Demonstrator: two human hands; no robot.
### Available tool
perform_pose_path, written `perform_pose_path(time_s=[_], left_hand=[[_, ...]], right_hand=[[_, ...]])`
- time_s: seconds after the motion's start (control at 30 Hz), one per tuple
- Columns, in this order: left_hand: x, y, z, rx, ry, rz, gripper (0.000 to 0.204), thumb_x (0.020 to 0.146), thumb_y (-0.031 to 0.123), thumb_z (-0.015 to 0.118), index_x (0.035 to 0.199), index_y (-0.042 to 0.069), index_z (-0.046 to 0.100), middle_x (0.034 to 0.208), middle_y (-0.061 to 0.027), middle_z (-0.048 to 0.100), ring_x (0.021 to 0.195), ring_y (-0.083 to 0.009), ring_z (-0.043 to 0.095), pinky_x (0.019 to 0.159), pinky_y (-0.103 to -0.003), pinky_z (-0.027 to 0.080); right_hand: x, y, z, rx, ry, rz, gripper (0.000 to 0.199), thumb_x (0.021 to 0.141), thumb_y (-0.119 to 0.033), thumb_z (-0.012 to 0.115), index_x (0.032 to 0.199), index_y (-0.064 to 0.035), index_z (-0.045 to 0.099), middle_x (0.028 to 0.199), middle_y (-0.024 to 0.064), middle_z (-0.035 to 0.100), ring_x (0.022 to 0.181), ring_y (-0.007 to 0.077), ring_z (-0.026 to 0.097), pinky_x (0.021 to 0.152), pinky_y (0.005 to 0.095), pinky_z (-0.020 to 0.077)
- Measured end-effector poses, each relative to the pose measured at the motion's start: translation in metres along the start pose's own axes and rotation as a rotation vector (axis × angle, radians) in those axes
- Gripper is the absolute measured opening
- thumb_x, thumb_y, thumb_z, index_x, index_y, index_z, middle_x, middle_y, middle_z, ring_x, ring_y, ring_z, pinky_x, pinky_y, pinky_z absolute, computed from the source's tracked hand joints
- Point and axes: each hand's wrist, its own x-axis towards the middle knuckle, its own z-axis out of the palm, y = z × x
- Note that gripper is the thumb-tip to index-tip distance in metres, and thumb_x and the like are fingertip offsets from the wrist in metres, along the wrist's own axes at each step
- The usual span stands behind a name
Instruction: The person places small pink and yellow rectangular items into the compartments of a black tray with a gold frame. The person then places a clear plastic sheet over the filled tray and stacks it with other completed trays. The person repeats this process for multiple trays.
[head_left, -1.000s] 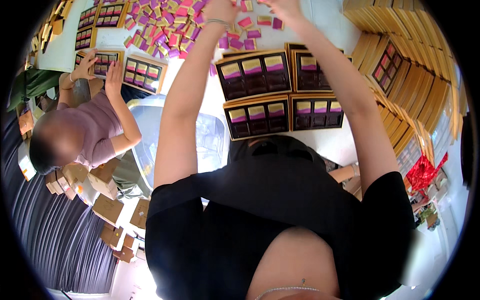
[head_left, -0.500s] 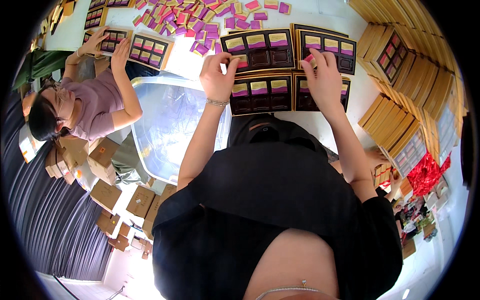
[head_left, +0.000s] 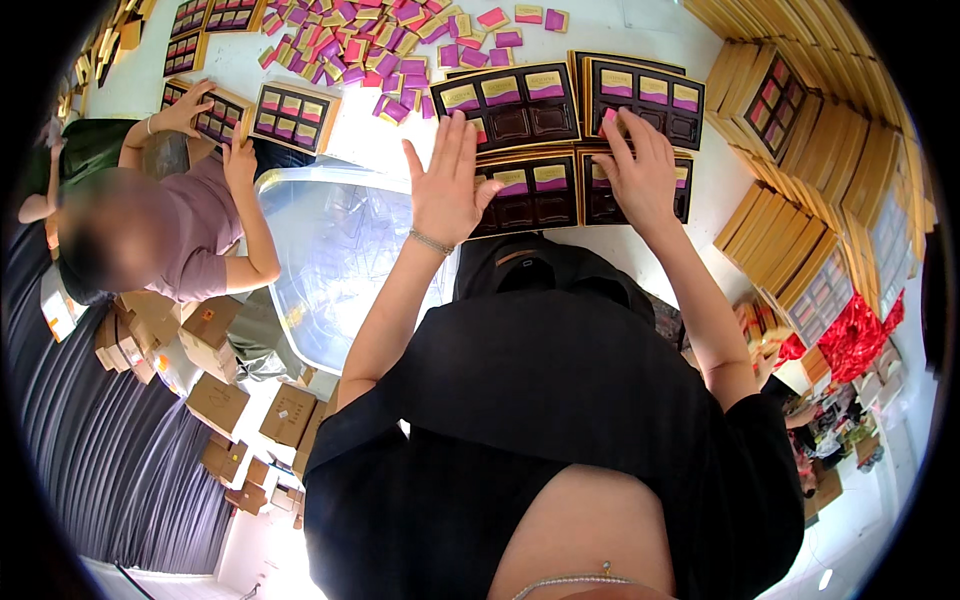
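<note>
Four-sided dark trays with gold edges lie before me: an upper left tray, an upper right tray, a lower left tray and a lower right tray. Their upper cells hold small gold-and-purple wrapped packets. My left hand lies open over the left trays, its fingertips at a pink packet in the upper left tray. With fingertips on a pink packet in the upper right tray, my right hand has its thumb apart; its palm partly hides the lower right tray.
Loose pink and purple packets are heaped beyond the trays. Stacked gold-edged boxes line the right side. A clear plastic bin stands at my left, beside a co-worker handling similar trays. Cardboard boxes lie behind.
My left hand has let go of its pink packet and flattened over the left trays. My right thumb has moved away from the pink packet, now lower in its cell. The view has shifted slightly.
</note>
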Motion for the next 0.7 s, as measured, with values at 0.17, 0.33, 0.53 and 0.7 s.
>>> perform_pose_path(time_s=[0.17, 0.33, 0.53, 0.7], left_hand=[[0.085, -0.054, -0.006, -0.210, 0.166, -0.292, 0.027, 0.091, 0.022, 0.060, 0.116, 0.011, 0.065, 0.113, -0.0086, 0.067, 0.099, -0.0265, 0.066, 0.087, -0.038, 0.050], [0.206, -0.124, 0.059, -0.077, 0.018, 0.113, 0.027, 0.087, 0.021, 0.064, 0.112, 0.012, 0.067, 0.105, -0.0100, 0.067, 0.094, -0.0294, 0.065, 0.080, -0.040, 0.053], [0.261, -0.087, 0.075, 0.022, -0.447, 0.055, 0.042, 0.075, 0.019, 0.071, 0.114, 0.006, 0.061, 0.107, -0.0215, 0.058, 0.104, -0.0386, 0.058, 0.088, -0.043, 0.050], [0.254, -0.086, 0.108, 0.129, -0.242, 0.070, 0.045, 0.082, 0.033, 0.071, 0.118, 0.010, 0.061, 0.114, -0.0157, 0.062, 0.102, -0.0341, 0.061, 0.089, -0.043, 0.051]], right_hand=[[0.014, -0.002, 0.009, -0.040, 0.151, 0.091, 0.036, 0.074, -0.021, 0.075, 0.107, -0.0077, 0.066, 0.118, 0.0121, 0.061, 0.107, 0.0293, 0.057, 0.089, 0.0409, 0.0461], [0.021, -0.004, 0.009, -0.063, 0.206, 0.048, 0.026, 0.077, -0.010, 0.068, 0.102, -0.0062, 0.067, 0.109, 0.0082, 0.066, 0.099, 0.0252, 0.061, 0.082, 0.0345, 0.0513], [0.018, 0.026, -0.012, 0.207, 0.123, -0.033, 0.036, 0.068, 0.005, 0.061, 0.104, -0.0014, 0.065, 0.112, 0.0120, 0.066, 0.110, 0.0279, 0.062, 0.088, 0.0351, 0.0533], [0.017, 0.045, -0.010, 0.188, 0.022, -0.191, 0.052, 0.059, 0.002, 0.061, 0.110, 0.0002, 0.065, 0.118, 0.0121, 0.064, 0.116, 0.0293, 0.059, 0.095, 0.0359, 0.0513]])
